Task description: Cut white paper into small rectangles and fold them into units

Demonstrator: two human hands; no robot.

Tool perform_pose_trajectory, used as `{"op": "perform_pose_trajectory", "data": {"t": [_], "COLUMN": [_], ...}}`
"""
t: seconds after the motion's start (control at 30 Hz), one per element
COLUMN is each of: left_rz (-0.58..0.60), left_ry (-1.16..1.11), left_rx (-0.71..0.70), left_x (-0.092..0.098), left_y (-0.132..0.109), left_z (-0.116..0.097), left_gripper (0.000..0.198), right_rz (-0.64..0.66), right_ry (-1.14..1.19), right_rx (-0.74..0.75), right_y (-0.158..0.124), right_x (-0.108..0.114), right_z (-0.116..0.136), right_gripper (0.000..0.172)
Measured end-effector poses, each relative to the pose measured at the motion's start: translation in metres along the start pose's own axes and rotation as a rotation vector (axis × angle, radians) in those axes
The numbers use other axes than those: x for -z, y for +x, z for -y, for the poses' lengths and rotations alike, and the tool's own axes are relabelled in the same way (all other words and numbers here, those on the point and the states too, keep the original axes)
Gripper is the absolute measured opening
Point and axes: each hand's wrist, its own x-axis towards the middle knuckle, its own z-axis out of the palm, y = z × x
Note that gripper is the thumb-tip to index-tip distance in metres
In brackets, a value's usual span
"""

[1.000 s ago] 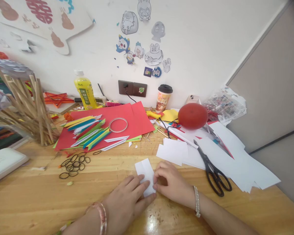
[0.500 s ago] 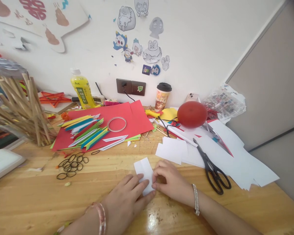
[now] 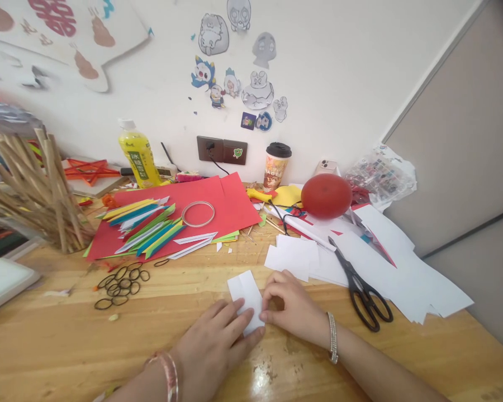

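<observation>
A small folded piece of white paper (image 3: 247,287) lies on the wooden table in front of me, with a crease near its far end. My left hand (image 3: 213,341) rests across its near left part, fingers stretched out and flat, pressing it against the tabletop. At the paper's right edge, my right hand (image 3: 294,312) is closed, with thumb and index finger pinching that edge. The fingers hide part of the paper. Several loose white paper squares (image 3: 291,257) lie just beyond my right hand, and black scissors (image 3: 360,290) rest to its right.
Folded coloured paper strips (image 3: 146,226) and a ring (image 3: 198,214) lie on red sheets (image 3: 238,201). Black rubber bands (image 3: 123,286) are scattered at left, near wooden sticks (image 3: 54,190). A bottle (image 3: 139,159), a cup (image 3: 276,167) and a red balloon (image 3: 327,195) stand at the back.
The whole view has shifted slightly. Both hands keep nearly the same pose on the paper.
</observation>
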Motion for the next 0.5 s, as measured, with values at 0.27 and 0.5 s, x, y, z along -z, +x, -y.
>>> {"op": "perform_pose_trajectory", "data": {"t": [0.27,0.5], "left_rz": [-0.036,-0.152], "left_ry": [0.007,-0.034], "left_rx": [-0.048,-0.172], "left_x": [0.0042,0.0067], "left_y": [0.0025,0.0036], "left_z": [0.0036,0.003], "left_gripper": [0.035,0.035], "right_rz": [-0.081,-0.097], "right_ry": [0.01,-0.074], "right_rx": [0.022,-0.018], "right_y": [0.0013,0.0005], "right_x": [0.0005,-0.0032], "right_z": [-0.0045,-0.0004], "right_gripper": [0.027,0.03]}}
